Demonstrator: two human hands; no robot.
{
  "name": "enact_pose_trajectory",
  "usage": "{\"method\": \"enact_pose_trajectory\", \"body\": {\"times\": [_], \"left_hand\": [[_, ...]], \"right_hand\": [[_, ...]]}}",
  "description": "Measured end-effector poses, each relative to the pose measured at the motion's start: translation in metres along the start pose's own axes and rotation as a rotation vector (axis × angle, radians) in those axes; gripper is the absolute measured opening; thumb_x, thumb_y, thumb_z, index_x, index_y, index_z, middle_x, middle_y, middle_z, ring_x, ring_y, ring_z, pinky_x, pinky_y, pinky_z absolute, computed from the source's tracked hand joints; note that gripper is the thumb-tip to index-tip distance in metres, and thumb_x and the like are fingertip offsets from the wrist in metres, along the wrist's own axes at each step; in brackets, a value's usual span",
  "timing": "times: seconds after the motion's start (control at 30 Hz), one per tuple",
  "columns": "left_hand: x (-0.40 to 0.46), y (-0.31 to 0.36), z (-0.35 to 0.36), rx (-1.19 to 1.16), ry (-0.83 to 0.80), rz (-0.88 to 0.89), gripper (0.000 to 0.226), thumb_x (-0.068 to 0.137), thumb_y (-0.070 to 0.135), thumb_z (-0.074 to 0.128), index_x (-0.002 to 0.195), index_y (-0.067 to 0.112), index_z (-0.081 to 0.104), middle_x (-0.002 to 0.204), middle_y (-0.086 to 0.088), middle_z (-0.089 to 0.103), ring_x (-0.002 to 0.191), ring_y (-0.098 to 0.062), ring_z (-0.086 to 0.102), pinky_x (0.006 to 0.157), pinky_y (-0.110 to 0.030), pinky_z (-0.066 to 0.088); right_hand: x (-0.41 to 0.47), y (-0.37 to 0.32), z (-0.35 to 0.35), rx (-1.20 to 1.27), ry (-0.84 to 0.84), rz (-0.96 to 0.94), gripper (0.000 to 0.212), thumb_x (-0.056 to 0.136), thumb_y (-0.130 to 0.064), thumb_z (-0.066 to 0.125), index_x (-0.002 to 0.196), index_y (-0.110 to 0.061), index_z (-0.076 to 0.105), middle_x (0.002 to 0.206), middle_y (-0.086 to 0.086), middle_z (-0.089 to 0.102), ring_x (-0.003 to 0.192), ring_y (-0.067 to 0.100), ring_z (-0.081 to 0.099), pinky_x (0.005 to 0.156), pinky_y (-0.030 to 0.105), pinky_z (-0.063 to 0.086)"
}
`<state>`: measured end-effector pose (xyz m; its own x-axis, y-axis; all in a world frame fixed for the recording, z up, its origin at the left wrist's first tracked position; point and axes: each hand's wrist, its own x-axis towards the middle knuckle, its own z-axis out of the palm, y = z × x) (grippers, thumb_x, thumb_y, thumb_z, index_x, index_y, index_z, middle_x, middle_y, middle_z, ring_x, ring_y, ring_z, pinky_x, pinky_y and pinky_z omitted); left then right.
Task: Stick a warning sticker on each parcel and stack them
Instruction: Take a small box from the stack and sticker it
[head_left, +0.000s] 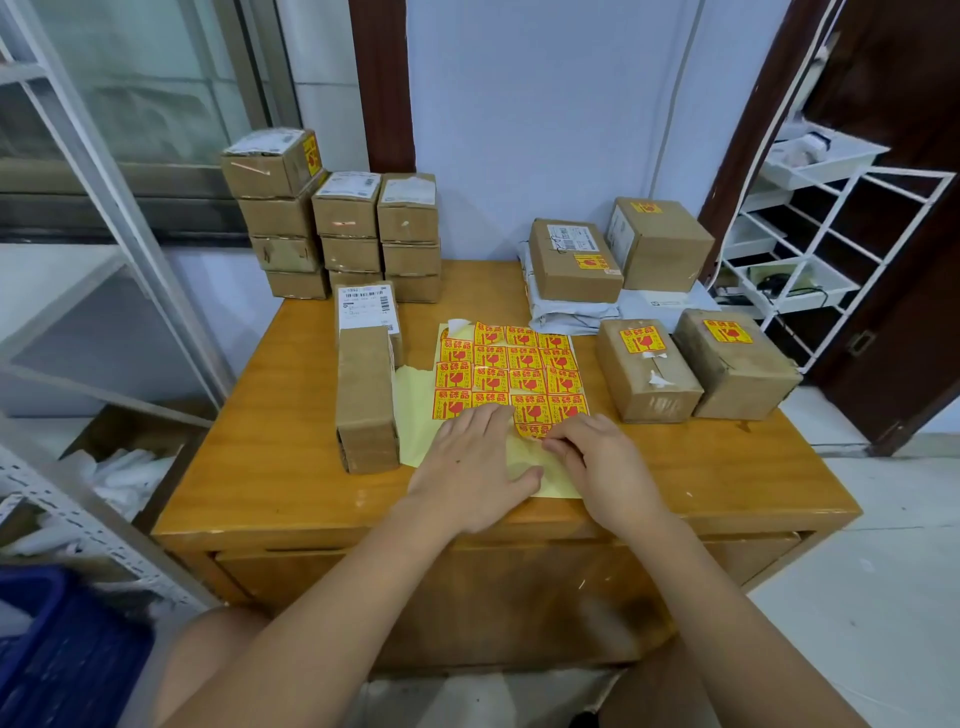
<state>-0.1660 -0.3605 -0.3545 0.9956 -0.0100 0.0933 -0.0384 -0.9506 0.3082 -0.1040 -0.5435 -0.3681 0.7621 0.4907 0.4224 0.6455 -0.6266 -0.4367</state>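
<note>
Glossy varnished wood table; matt brown cardboard parcels; shiny yellow paper sticker sheet; white painted metal rack.

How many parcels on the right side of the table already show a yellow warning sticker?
4: two front parcels side by side, front left parcel and front right parcel; two behind, back left parcel and back right parcel. Others may be hidden.

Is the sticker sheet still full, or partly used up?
Partly used. The sticker sheet shows bare yellow backing along its left and near edges, and a corner is peeled up at the far left. Several rows of stickers remain.
</note>
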Motion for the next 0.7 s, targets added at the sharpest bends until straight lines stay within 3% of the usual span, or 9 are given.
{"method": "enact_pose_trajectory", "body": {"times": [0.33,0.5,0.57,0.7], "left_hand": [[-0.003,0.002,-0.004,0.001,-0.010,0.000,0.083,0.098,0.067,0.043,0.163,0.025,0.012,0.164,0.006,0.029,0.150,-0.016,0.025,0.124,-0.037,0.020],[-0.002,0.002,-0.004,0.019,-0.018,0.016,0.075,0.099,0.066,0.040,0.160,0.024,0.027,0.164,0.006,0.029,0.150,-0.015,0.024,0.124,-0.037,0.018],[-0.002,0.001,-0.004,0.020,-0.010,0.028,0.071,0.099,0.065,0.041,0.157,0.026,0.033,0.162,0.007,0.031,0.149,-0.014,0.025,0.124,-0.036,0.019],[-0.005,0.001,-0.005,-0.025,0.028,0.051,0.062,0.100,0.060,0.045,0.153,0.028,0.040,0.162,0.008,0.032,0.149,-0.014,0.026,0.124,-0.036,0.020]], "right_hand": [[-0.004,-0.005,-0.006,0.028,0.103,0.138,0.018,0.104,-0.033,0.050,0.104,-0.019,0.061,0.088,-0.007,0.064,0.075,0.013,0.060,0.066,0.038,0.053],[-0.005,-0.012,-0.012,0.108,0.116,0.206,0.056,0.093,-0.060,0.028,0.108,-0.018,0.062,0.090,-0.007,0.065,0.080,0.009,0.062,0.070,0.030,0.053],[-0.007,-0.012,-0.012,0.118,0.137,0.198,0.052,0.095,-0.057,0.033,0.109,-0.017,0.063,0.094,-0.007,0.066,0.082,0.009,0.062,0.070,0.027,0.052],[-0.010,-0.006,-0.006,0.088,0.230,0.147,0.020,0.102,-0.028,0.055,0.112,-0.015,0.066,0.099,-0.005,0.069,0.085,0.008,0.062,0.072,0.029,0.055]]}}
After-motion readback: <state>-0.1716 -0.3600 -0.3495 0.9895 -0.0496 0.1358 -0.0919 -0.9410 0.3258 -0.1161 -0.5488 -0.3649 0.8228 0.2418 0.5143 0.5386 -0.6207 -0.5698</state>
